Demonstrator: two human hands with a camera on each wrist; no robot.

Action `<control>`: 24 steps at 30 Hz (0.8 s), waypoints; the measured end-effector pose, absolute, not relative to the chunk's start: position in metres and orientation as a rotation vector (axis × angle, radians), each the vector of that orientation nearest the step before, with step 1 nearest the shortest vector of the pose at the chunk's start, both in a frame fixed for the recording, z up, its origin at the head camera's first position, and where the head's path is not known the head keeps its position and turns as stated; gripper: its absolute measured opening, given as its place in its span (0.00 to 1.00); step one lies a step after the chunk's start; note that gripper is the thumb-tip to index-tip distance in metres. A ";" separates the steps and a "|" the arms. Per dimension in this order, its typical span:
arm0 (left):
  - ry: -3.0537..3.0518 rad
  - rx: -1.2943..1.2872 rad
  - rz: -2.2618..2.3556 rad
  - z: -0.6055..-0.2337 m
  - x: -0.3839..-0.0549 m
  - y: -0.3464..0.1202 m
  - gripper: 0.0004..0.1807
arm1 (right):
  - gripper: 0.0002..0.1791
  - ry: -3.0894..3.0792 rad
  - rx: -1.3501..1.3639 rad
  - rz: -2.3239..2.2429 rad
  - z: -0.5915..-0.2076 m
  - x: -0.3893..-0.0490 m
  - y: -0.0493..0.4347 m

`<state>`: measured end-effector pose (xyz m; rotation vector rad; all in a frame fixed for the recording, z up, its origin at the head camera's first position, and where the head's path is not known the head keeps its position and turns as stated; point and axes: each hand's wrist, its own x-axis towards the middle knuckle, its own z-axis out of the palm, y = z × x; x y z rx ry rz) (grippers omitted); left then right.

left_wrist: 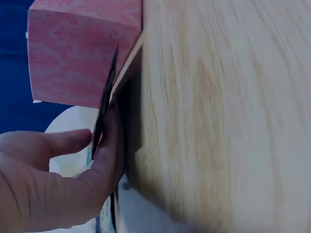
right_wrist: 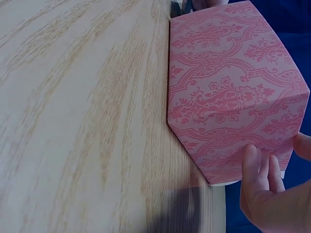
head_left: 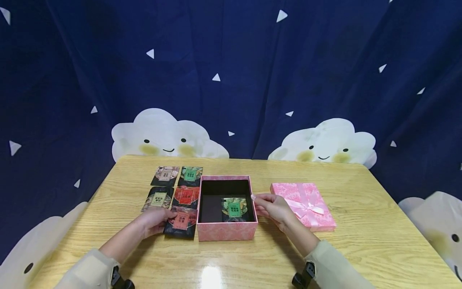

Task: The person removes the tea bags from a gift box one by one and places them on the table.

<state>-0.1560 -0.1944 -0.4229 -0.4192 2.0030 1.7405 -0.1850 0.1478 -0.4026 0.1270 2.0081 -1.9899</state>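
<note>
At the lower left of the head view, my left hand (head_left: 157, 220) pinches a black pouch with a red label (head_left: 181, 221) by its left edge. The left wrist view shows that pouch (left_wrist: 103, 109) edge-on, thumb on one face and fingers beneath, tilted up off the wood. Beside it stands an uncovered pink patterned box (head_left: 227, 232) with a dark inside. One green-label pouch (head_left: 234, 209) lies in its right part. My right hand (head_left: 272, 208) grips the box's right rim; in the right wrist view its fingers (right_wrist: 250, 167) rest against the outer wall.
Several pouches lie left of the box, among them a bright red one (head_left: 186, 196), a cream-label one (head_left: 159, 198) and a green one (head_left: 190, 176). Behind my right hand lies the pink lid (head_left: 317, 200) with a ribbon bow. A dark blue curtain (head_left: 238, 80) hangs behind the table.
</note>
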 end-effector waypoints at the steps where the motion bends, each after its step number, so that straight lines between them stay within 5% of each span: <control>1: 2.052 -0.421 1.701 -0.423 -0.156 -0.194 0.12 | 0.21 2.010 0.130 -1.988 -0.403 -0.185 0.148; 4: 2.231 -0.399 1.552 -0.420 -0.155 -0.194 0.06 | 0.21 2.011 0.136 -1.984 -0.404 -0.186 0.148; 12: 2.736 -0.202 0.981 -0.410 -0.148 -0.188 0.19 | 0.23 1.995 0.122 -1.992 -0.405 -0.187 0.149; 24: 2.859 -0.172 0.704 -0.407 -0.143 -0.179 0.18 | 0.22 1.975 0.115 -2.002 -0.405 -0.186 0.148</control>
